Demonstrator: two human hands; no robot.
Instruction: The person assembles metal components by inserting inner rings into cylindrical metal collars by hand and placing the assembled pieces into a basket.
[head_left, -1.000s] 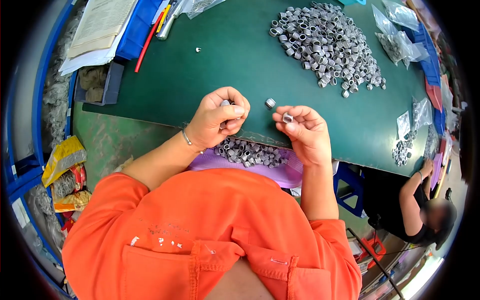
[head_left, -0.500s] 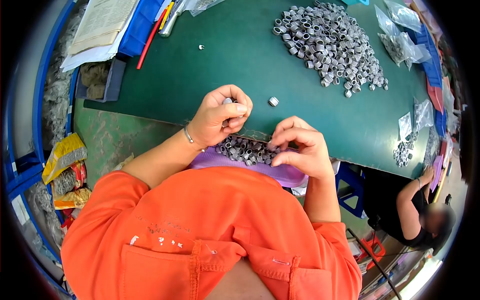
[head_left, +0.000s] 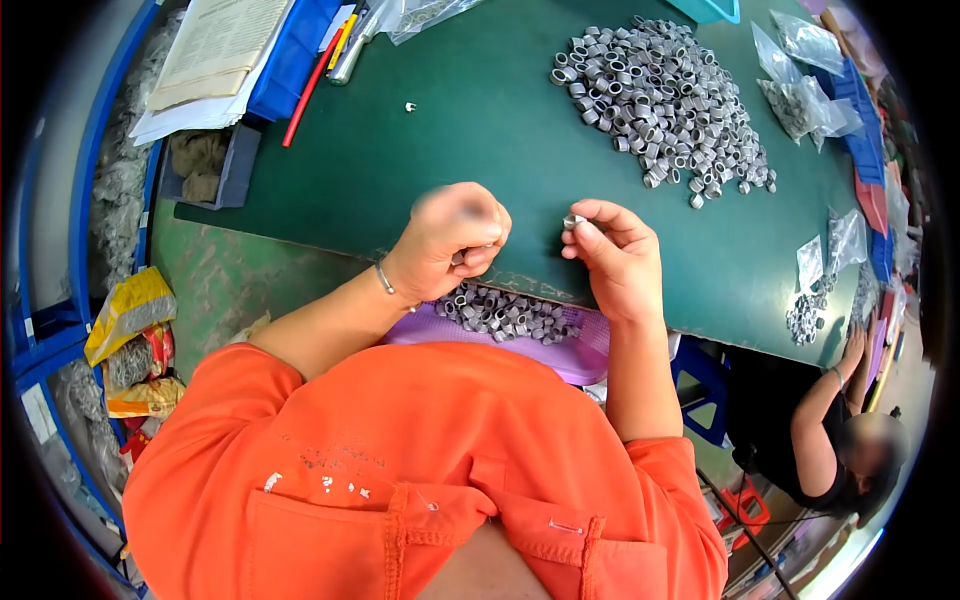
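My right hand is raised over the table's near edge, thumb and fingertips pinching one small grey metal ring. To its left, my left hand is curled closed; a bit of grey metal shows between its fingers, and the rest is hidden. Below both hands, a purple basket at the table edge contains many loose metal rings. Farther back on the green table lies a large heap of similar metal rings.
Papers, a blue bin and a red pen are at the back left. Plastic bags and a small pile of parts lie on the right. A co-worker sits at the right side.
The single ring on the table near my hands is gone from its spot. My right hand has risen from the basket and now pinches a ring. My left hand has curled tighter.
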